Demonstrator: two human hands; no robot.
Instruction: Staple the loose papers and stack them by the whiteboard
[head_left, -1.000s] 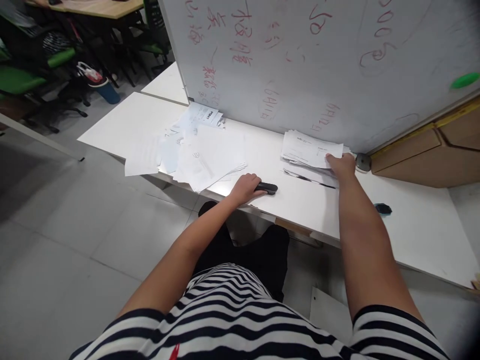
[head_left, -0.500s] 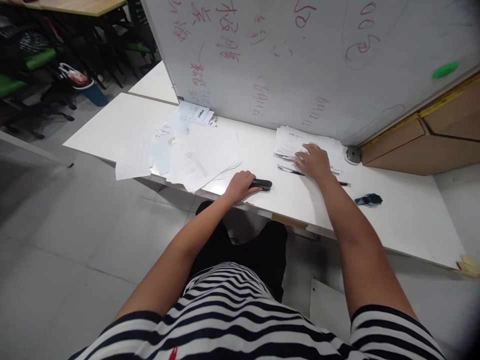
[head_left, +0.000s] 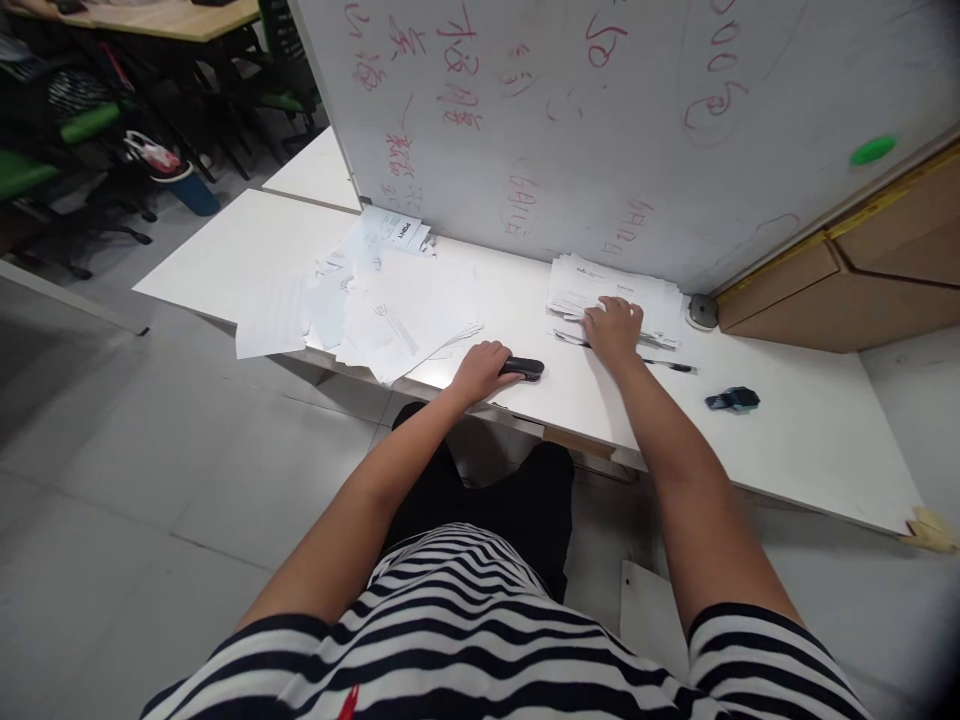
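Note:
My left hand [head_left: 482,372] is wrapped round a black stapler [head_left: 529,369] near the front edge of the white table, and the stapler's nose points right. My right hand [head_left: 615,330] lies on the near edge of a stack of printed papers [head_left: 592,283], fingers apart and touching the top sheets. Whether a sheet is pinched under the fingertips is hidden. Beneath that wrist, partly covered, a pen [head_left: 671,366] rests on the table. To the left, a loose pile of papers [head_left: 412,305] is spread out, some sheets reaching over the front edge.
A whiteboard [head_left: 480,130] with red writing stands along the table's [head_left: 810,430] back edge. A dark wristwatch-like object [head_left: 733,399] lies on the right, and a small grey round item [head_left: 702,311] sits by the brown cardboard [head_left: 787,295]. A blue bin [head_left: 191,188] is on the floor at left.
My right hand has shifted slightly left along the paper stack, uncovering more of the pen. My left hand and the stapler stay in place.

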